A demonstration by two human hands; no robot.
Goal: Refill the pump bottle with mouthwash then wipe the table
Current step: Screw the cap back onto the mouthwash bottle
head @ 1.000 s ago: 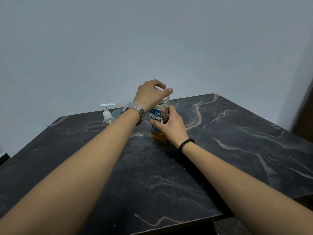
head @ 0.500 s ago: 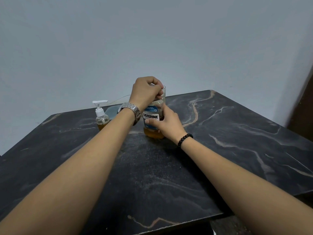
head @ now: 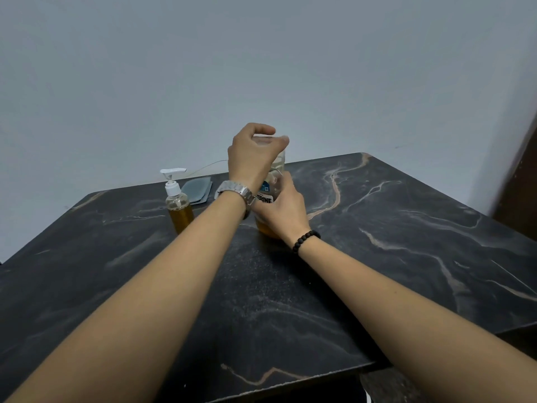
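Amber mouthwash sits low in the mouthwash bottle (head: 268,196) standing near the back of the dark marble table (head: 406,242); your right hand (head: 283,206) is wrapped round its body while your left hand (head: 252,154) curls over the cap on top. The pump bottle (head: 177,203) stands just left of it, with a grey cloth (head: 197,189) lying behind.

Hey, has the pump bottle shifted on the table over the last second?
No. The pump bottle stands in the same spot, just in front of the grey cloth near the far edge of the table. Only the camera view has shifted slightly.
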